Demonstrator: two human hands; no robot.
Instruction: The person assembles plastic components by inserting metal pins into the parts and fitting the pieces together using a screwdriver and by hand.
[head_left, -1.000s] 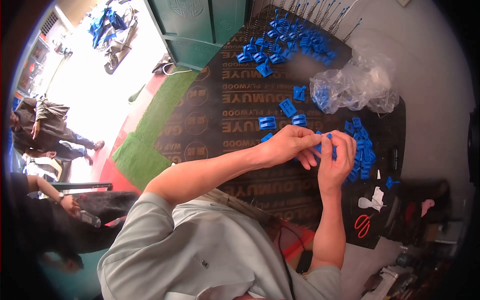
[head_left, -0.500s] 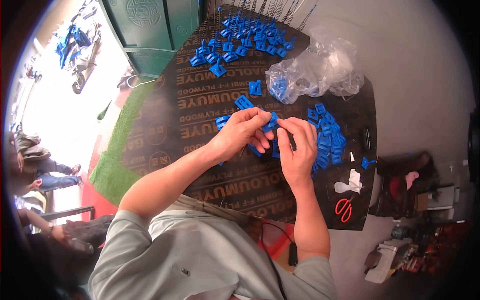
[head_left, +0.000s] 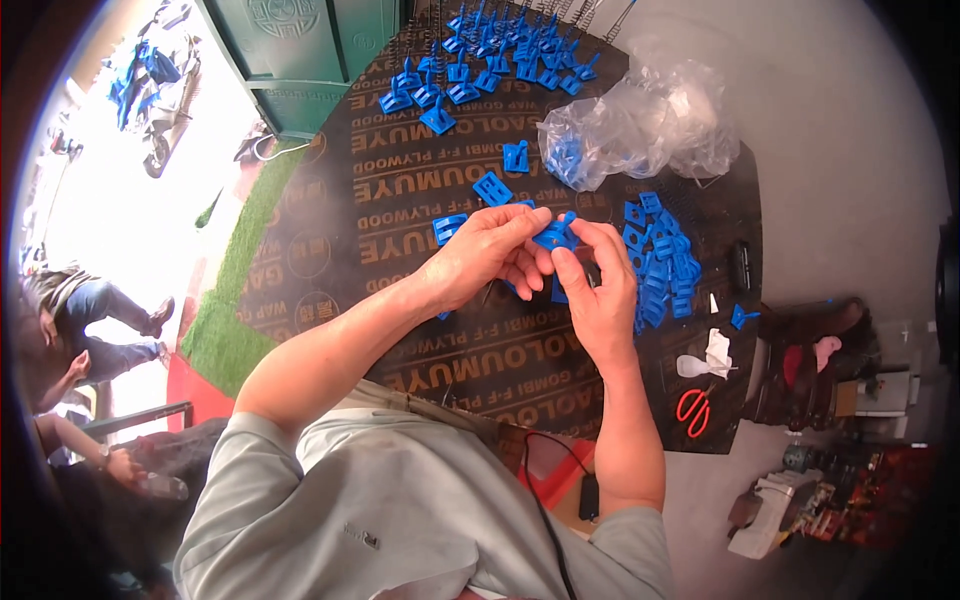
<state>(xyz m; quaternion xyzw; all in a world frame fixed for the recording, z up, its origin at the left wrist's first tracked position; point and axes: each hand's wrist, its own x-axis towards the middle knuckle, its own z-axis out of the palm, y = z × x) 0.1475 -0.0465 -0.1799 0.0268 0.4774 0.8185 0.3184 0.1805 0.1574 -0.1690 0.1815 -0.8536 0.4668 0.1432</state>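
Between my two hands, over the dark plywood table (head_left: pixel 330 250), I hold a small blue plastic base piece (head_left: pixel 556 234) with a rounded knob on top. My left hand (head_left: pixel 490 250) pinches its left side with thumb and forefinger, the other fingers curled below. On the opposite side, my right hand (head_left: pixel 600 280) grips it with fingertips and thumb. Loose blue pieces lie close by: a flat square plate (head_left: pixel 492 189), another piece (head_left: pixel 450 229) beside my left wrist and one with a knob (head_left: pixel 516 156) farther off. Others are partly hidden under my hands.
A heap of blue plates (head_left: pixel 662 265) lies right of my hands. Blue bases with springs (head_left: pixel 490 60) crowd the far end, near a clear plastic bag (head_left: pixel 640 130). Red-handled scissors (head_left: pixel 692 412), a black pen (head_left: pixel 740 265) and a white nozzle bottle (head_left: pixel 690 366) lie along the right edge. People sit at left.
The blue piece has turned in my fingers, so its knob now shows on top. My right hand has shifted slightly, its fingers closer around the piece.
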